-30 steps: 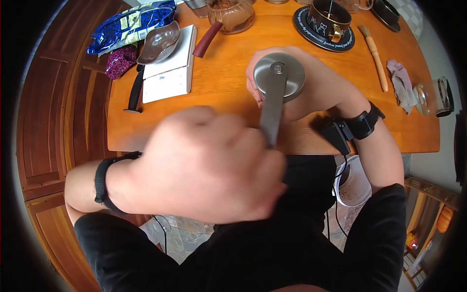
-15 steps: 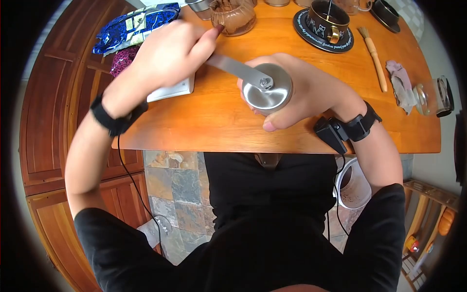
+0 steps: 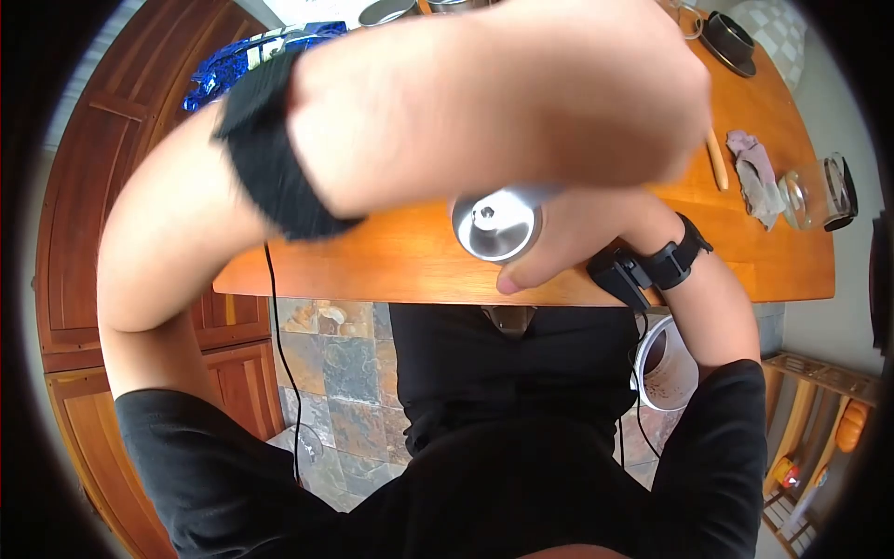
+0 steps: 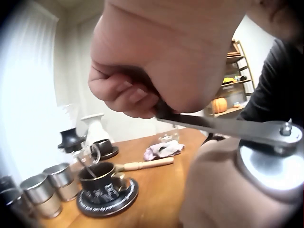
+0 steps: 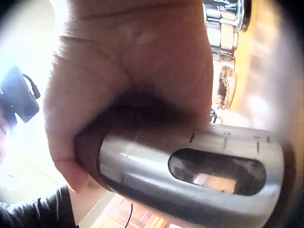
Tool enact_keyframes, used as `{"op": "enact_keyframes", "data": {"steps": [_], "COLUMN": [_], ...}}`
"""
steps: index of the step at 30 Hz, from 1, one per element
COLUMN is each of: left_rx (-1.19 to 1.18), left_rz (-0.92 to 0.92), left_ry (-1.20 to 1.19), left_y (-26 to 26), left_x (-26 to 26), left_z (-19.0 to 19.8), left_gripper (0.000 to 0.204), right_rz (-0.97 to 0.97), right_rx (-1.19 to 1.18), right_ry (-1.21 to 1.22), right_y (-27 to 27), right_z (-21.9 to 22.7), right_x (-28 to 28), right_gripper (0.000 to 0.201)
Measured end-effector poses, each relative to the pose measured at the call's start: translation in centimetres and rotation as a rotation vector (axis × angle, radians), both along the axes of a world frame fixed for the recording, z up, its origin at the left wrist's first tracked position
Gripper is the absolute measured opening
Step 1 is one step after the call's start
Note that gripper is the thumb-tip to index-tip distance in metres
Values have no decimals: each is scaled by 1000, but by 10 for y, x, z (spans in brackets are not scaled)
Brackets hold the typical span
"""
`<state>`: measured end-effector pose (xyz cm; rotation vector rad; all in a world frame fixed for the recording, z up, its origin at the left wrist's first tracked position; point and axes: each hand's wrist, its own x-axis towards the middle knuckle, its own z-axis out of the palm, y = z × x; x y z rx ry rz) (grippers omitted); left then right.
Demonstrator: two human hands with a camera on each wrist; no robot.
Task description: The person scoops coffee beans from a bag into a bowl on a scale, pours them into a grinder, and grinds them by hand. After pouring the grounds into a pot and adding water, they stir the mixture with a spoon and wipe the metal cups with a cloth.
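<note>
A metal hand-crank coffee grinder (image 3: 498, 228) is held over the table's front part. My right hand (image 3: 582, 233) wraps round its cylindrical body; in the right wrist view that body (image 5: 137, 166) shows an oval window and short scale marks. Reaching across, my left hand (image 3: 596, 102) is blurred in the head view and covers most of the crank. From the left wrist, the fingers curl round the end of the flat crank arm (image 4: 228, 126), which runs to the bolt on the grinder's lid (image 4: 275, 166). The knob is hidden inside the left fist.
A black cup (image 4: 102, 183) stands on a saucer (image 4: 130, 197), with metal cups (image 4: 61, 178) beside it. A wooden-handled brush (image 3: 718, 163), a cloth (image 3: 754, 177) and a glass jar (image 3: 799, 200) lie at the right. A blue bag (image 3: 219, 79) sits back left; a white bucket (image 3: 666, 373) is below.
My left hand has swung the crank from near my body, round past the left, to the far right side. The right hand keeps gripping the grinder, which has shifted slightly toward me.
</note>
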<state>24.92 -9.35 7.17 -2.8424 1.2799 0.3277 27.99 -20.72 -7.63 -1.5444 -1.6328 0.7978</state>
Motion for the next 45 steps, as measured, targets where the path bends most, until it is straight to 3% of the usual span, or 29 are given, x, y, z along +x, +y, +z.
{"op": "enact_keyframes", "data": {"steps": [2, 3, 4, 6, 8, 11, 13, 15, 20, 24, 27, 29, 32, 35, 36, 38, 40, 43, 45], "left_rx": [-194, -292, -203, -6, 215, -217, -238, -159, -100, -25, -128, 88, 183, 119, 158, 161, 42, -151, -79], "left_rz": [92, 138, 115, 93, 78, 307, 455, 543, 804, 887, 930, 813, 710, 266, 86, -113, -16, 126, 124], "left_ry": [-127, -189, -275, -384, -425, -530, -456, -409, -418, -439, -294, -377, -253, -319, -279, -226, -228, -223, -409], "left_y": [-15, -28, -34, -41, -38, -20, 2, 27, 83, 100, 86, 72, 37, 24, 16, 2, -10, -26, -33], "left_x": [-30, -48, -60, -82, -99, -117, -131, -141, -130, -91, -56, -29, -3, 12, 2, -11, -28, -53, -73], "left_z": [-57, -72, -81, -70, -51, -82, -79, -79, -93, -92, -80, -74, -55, -48, -27, -10, -26, -63, -79], "left_gripper": [18, 14, 13, 12, 17, 26, 26, 27, 37, 41, 47, 47, 45, 38, 32, 20, 19, 19, 20], "right_rz": [-132, -145, -156, -74, 101, 120, 180, 160, 221, 251, 249, 252, 215, 152, 131, -39, -179, -145, -95], "right_rx": [191, 25, -141, -159, 137, 117, 211, 101, 102, 8, 176, 88, 60, 74, 81, 153, 202, 268, 295], "right_ry": [-175, 76, 323, 512, 396, 436, 496, 514, 444, 455, 395, 429, 472, 416, 381, 27, -198, -16, 127], "right_y": [-8, -13, -16, -10, 13, 11, 16, 12, 14, 14, 17, 17, 17, 16, 16, 9, 1, 8, 17], "right_z": [5, 21, 37, 27, -24, -22, -29, -24, -23, -20, -25, -19, -18, -18, -18, -18, -18, -23, -27], "right_x": [-2, -2, 0, 7, 29, 39, 42, 40, 28, 16, 13, 9, 3, 2, 2, 2, 4, 16, 24], "right_gripper": [47, 46, 46, 44, 41, 40, 44, 45, 43, 43, 45, 46, 44, 46, 48, 47, 46, 44, 43]}}
